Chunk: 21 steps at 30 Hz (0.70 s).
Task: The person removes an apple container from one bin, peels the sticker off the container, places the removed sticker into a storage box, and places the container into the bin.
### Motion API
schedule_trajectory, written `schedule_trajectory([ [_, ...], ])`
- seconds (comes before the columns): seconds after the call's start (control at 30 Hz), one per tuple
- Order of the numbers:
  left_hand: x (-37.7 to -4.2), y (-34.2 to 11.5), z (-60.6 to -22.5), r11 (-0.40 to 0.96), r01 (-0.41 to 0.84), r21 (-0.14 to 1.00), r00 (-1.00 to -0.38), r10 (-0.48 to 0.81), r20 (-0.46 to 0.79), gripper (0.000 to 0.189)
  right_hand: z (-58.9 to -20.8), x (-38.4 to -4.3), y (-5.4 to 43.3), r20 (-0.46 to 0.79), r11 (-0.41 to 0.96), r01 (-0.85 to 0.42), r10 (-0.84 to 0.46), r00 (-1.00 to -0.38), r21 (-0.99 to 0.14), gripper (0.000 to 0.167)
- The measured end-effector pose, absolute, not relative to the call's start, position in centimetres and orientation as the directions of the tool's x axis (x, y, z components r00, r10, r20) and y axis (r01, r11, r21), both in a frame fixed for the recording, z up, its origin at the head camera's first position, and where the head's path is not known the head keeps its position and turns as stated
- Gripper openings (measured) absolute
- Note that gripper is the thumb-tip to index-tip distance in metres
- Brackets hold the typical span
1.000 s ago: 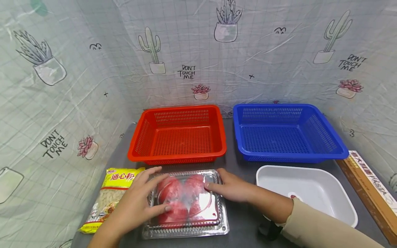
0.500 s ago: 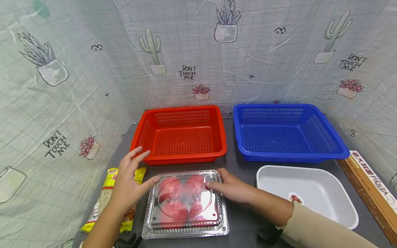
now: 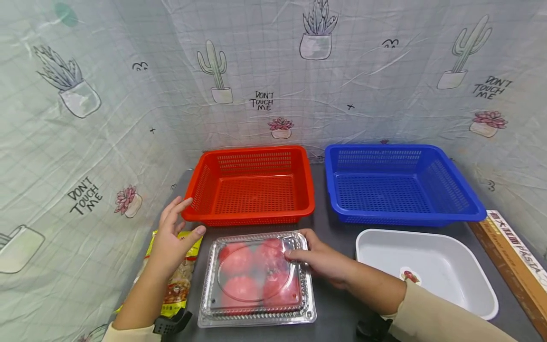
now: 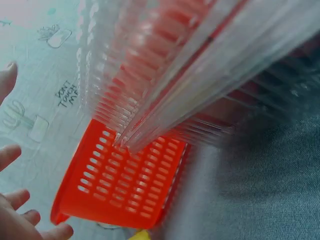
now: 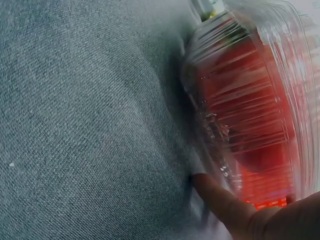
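Observation:
A clear plastic clamshell box (image 3: pixel 258 285) with several round red tomatoes inside lies on the dark grey cloth, its lid down. My right hand (image 3: pixel 322 256) grips the box's far right corner, thumb on the lid and fingers at the side. In the right wrist view a fingertip (image 5: pixel 205 182) reaches low against the cloth beside the box wall (image 5: pixel 240 100). My left hand (image 3: pixel 171 247) is spread and holds nothing, left of the box and over a yellow pasta bag (image 3: pixel 177 289), which it partly hides. The left wrist view shows its fingers (image 4: pixel 17 197) apart from the box (image 4: pixel 165 75).
Behind the box stands a red basket (image 3: pixel 249 218), with a blue basket (image 3: pixel 406 217) to its right. A white basin (image 3: pixel 448 270) sits to the right of my right hand. Along the right edge lies a long brown pasta box (image 3: pixel 508 266). Printed sheeting (image 3: pixel 239 123) hangs behind.
My left hand has left the box lid and moved left over the pasta bag, fingers spread. The right hand keeps its grip on the corner; the box has barely shifted.

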<state>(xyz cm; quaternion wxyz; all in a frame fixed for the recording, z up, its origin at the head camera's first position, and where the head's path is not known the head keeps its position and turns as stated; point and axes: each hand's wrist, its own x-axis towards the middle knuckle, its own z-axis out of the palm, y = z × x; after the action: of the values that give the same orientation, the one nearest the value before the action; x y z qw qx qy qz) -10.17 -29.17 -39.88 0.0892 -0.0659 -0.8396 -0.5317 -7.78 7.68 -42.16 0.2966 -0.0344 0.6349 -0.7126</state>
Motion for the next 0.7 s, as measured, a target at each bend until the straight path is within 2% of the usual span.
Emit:
schedule_trajectory([
  [0.13,-11.0,-29.2,-40.3,0.283,0.15,0.947,-0.983,-0.06,0.173,0.072,-42.1,-7.7,7.8,-0.345,-0.018,0.398,-0.466,-0.815,-0.917,0.072],
  [0.23,-11.6,-29.4,-40.7,0.227,0.12,0.967,-0.986,-0.087,0.143,0.071,-42.3,-7.5,7.8,-0.349,-0.045,0.416,-0.465,-0.813,-0.908,0.071],
  [0.43,-12.9,-29.9,-41.5,0.291,0.073,0.954,-0.991,-0.085,0.102,0.073,-42.7,-7.3,7.9,-0.371,-0.083,0.443,-0.424,-0.826,-0.892,0.064],
  [0.53,-13.4,-29.9,-41.8,0.3,0.041,0.953,-0.989,-0.12,0.08,0.07,-42.7,-7.2,8.0,-0.375,-0.085,0.437,-0.383,-0.844,-0.895,0.062],
  [0.7,-14.1,-29.8,-42.6,0.286,0.06,0.956,-0.979,-0.169,0.112,0.06,-42.2,-7.2,8.6,-0.374,-0.098,0.428,-0.336,-0.864,-0.899,0.061],
])
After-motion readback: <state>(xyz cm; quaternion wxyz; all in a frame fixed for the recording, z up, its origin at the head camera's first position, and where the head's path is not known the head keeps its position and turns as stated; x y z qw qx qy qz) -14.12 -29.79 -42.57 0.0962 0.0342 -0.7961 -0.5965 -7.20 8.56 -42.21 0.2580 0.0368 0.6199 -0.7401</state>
